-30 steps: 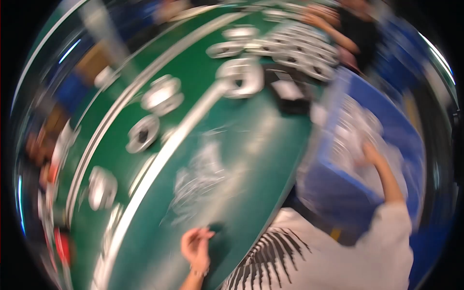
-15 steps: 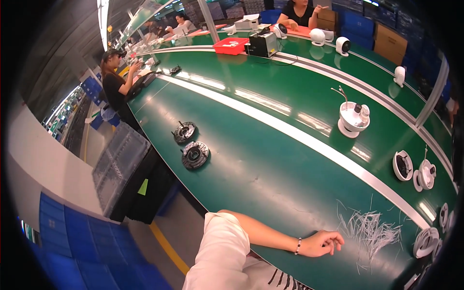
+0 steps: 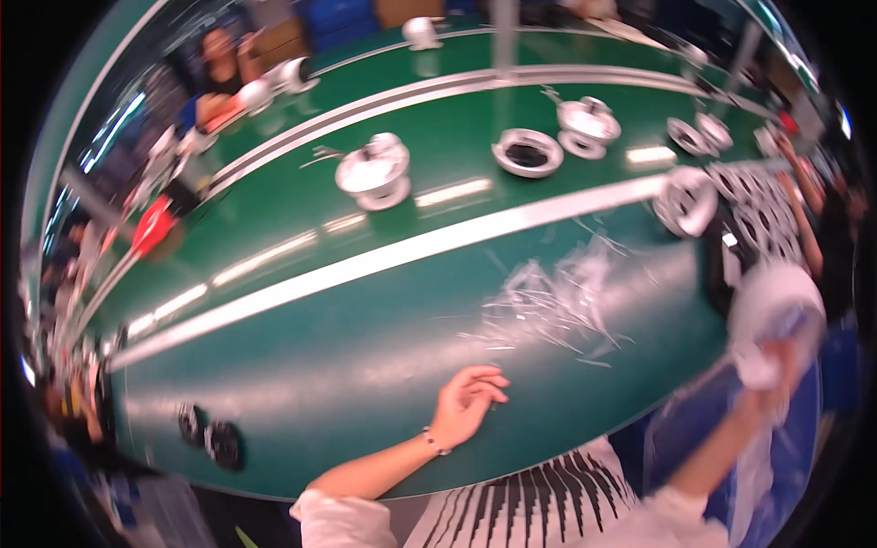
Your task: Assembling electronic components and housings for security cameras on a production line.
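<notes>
My left hand (image 3: pixel 468 408), with a beaded bracelet at the wrist, rests over the green worktop (image 3: pixel 365 365), fingers loosely curled and partly apart, holding nothing. Just beyond it lies a loose heap of thin, clear-white plastic strips (image 3: pixel 557 297). Off to the right, my right hand (image 3: pixel 775 370) grips a white rounded plastic housing (image 3: pixel 776 297) from below, near the table's right edge. Both are smeared by motion, and the fingers are partly hidden. A bluish patch shows on the housing. Clear plastic bagging (image 3: pixel 676 438) hangs below that arm.
White ring-shaped parts (image 3: pixel 754 205) are stacked at the right, beside a white round shell (image 3: pixel 685 201). Past the pale rail (image 3: pixel 411 242), white housings on bases (image 3: pixel 375 172) stand on the green line. Two black round parts (image 3: pixel 222 445) lie far left. Other people work around the line.
My view has swung to the right. My right hand has come into sight with the white housing in it. My left hand stays near the strips, still holding nothing.
</notes>
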`<state>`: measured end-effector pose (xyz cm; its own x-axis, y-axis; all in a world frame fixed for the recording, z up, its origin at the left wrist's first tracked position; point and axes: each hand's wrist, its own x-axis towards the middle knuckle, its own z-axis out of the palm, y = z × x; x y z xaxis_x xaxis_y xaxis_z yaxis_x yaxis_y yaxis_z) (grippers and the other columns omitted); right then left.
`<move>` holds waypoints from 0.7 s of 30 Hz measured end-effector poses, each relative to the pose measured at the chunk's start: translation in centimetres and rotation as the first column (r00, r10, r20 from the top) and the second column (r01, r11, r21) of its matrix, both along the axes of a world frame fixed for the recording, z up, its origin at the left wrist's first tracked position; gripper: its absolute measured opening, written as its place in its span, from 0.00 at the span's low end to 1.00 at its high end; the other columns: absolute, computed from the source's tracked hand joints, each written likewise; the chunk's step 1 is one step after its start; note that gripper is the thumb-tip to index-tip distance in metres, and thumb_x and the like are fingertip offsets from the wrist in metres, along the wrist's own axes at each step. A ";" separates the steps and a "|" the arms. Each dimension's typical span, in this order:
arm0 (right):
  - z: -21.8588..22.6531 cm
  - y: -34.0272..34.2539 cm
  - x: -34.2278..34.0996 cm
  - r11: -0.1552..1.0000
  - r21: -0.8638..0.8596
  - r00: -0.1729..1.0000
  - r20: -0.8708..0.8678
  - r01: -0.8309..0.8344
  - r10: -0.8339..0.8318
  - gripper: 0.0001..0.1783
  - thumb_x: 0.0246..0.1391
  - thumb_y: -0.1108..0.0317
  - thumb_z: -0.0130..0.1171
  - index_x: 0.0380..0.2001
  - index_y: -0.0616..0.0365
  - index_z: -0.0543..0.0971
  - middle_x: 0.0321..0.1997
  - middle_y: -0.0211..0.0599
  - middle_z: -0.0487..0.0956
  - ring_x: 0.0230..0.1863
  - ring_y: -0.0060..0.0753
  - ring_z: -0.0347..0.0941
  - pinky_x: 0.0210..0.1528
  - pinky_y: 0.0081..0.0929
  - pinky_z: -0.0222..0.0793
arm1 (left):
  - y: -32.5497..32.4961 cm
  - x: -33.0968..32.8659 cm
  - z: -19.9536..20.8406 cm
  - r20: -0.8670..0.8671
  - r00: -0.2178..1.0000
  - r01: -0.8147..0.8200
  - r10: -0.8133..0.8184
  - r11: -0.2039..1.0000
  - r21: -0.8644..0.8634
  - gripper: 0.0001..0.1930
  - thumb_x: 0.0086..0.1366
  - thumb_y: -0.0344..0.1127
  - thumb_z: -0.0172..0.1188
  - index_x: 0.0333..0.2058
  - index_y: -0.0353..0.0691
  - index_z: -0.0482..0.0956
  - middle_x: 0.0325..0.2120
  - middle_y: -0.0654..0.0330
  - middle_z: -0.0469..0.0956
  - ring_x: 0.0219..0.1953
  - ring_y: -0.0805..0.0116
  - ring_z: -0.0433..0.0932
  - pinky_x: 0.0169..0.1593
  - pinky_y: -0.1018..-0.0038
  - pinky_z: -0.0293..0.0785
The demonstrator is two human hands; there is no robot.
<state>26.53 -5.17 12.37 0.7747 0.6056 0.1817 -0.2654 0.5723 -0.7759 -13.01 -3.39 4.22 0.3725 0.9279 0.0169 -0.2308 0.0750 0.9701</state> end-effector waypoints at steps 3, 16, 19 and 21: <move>2.4 -1.8 -2.7 0.976 0.193 0.983 -0.134 -0.101 0.128 0.10 0.44 0.71 0.49 0.32 0.62 0.67 0.16 0.30 0.64 0.17 0.22 0.58 0.22 0.21 0.58 | 0.9 -0.2 0.0 0.045 0.997 0.065 -0.065 0.998 -0.001 0.14 0.55 0.20 0.43 0.42 0.32 0.63 0.35 0.54 0.71 0.32 0.71 0.73 0.38 0.78 0.68; -8.0 3.3 4.6 0.819 -0.187 0.814 -0.124 0.543 -0.568 0.41 0.39 0.74 0.57 0.53 0.64 0.45 0.41 0.43 0.67 0.34 0.34 0.69 0.31 0.29 0.69 | 0.3 -0.3 1.0 -0.052 0.999 0.000 0.001 1.000 0.018 0.15 0.52 0.17 0.41 0.41 0.31 0.62 0.32 0.52 0.70 0.28 0.70 0.73 0.36 0.79 0.69; -8.9 4.6 4.4 0.702 -0.181 0.704 -0.067 0.689 -0.707 0.42 0.40 0.74 0.57 0.54 0.67 0.42 0.49 0.45 0.64 0.48 0.35 0.62 0.49 0.27 0.59 | 0.3 -0.3 1.2 -0.059 0.998 -0.008 0.009 1.000 0.023 0.14 0.53 0.18 0.42 0.41 0.31 0.62 0.32 0.53 0.70 0.28 0.71 0.72 0.36 0.79 0.69; -9.5 4.5 3.8 0.771 -0.141 0.765 -0.101 0.621 -0.636 0.31 0.44 0.76 0.53 0.51 0.65 0.52 0.43 0.42 0.67 0.38 0.31 0.68 0.40 0.25 0.64 | 0.2 -0.3 1.2 -0.060 0.998 -0.020 0.021 1.000 0.013 0.14 0.53 0.18 0.42 0.41 0.31 0.62 0.32 0.53 0.70 0.28 0.71 0.72 0.36 0.79 0.69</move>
